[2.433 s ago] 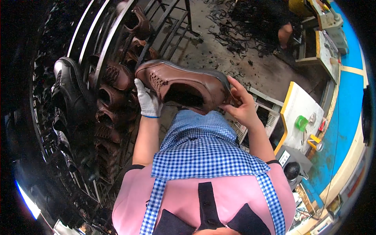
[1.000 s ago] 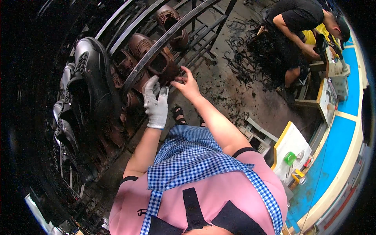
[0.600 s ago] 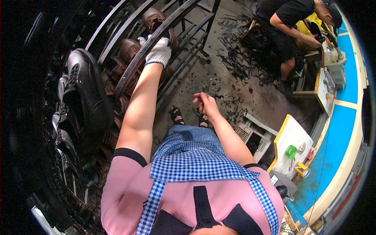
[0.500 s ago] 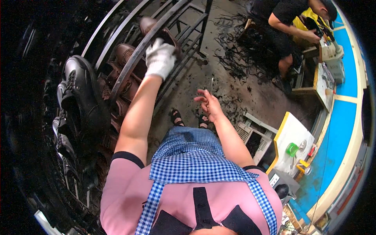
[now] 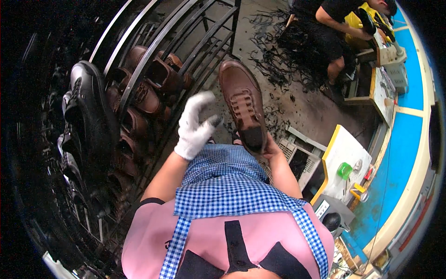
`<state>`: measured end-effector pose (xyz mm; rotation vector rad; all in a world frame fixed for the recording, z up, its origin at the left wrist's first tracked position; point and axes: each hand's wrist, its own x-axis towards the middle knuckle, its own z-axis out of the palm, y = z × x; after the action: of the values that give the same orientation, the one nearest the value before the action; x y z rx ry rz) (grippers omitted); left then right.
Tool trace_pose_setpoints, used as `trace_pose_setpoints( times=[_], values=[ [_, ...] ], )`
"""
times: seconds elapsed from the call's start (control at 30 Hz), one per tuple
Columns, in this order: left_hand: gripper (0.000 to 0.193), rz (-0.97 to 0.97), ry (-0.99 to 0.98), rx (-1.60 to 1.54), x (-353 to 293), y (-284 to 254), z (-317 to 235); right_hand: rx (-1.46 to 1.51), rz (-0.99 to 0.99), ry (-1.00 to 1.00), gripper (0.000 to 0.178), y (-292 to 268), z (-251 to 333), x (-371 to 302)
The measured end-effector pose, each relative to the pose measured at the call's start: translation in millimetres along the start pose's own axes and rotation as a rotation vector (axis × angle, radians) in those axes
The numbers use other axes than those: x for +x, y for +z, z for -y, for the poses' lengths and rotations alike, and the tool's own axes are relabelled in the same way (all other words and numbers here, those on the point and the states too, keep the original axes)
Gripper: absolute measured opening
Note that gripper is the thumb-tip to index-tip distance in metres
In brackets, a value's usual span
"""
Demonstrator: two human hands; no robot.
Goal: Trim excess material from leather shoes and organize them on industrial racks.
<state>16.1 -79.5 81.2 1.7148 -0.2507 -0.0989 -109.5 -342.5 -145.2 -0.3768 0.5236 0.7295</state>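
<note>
Littered floor [image 5: 304, 104] behind brown shoe [image 5: 240, 90], long axis outward, toe farthest, right grip [image 5: 271, 147] tight at heel, left grip [image 5: 194, 130] apart.

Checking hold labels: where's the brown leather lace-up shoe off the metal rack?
Head view, upper middle: the shoe has its heel in the bare right hand, right of the white-gloved left hand.

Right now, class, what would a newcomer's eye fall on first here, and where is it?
Probably the brown lace-up shoe at centre, toe pointing away from the wearer, held near its heel by the bare right hand. Just left of it, the white-gloved left hand is open and apart from it. Shoes crowd the metal rack at left; a bright blue work surface curves down the right.
</note>
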Motion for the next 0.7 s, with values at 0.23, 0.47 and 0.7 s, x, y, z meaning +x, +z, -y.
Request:
trace_pose_setpoints(
  times=[0.23,0.47,0.7],
  values=[
    [0.072,-0.031,-0.289,-0.216,10.4,5.0,-16.2,-0.066,-0.05,0.104,0.046,53.8,23.5,-51.9],
    [0.069,0.078,-0.246,-0.447,-6.1,3.0,-13.4,-0.34,-0.071,-0.029,0.051,80.7,31.7,-69.0],
    [0.07,-0.07,-0.249,-0.671,-1.0,-12.6,3.4,-0.409,-0.18,-0.214,0.058,71.5,54.9,-88.6]
  ],
)
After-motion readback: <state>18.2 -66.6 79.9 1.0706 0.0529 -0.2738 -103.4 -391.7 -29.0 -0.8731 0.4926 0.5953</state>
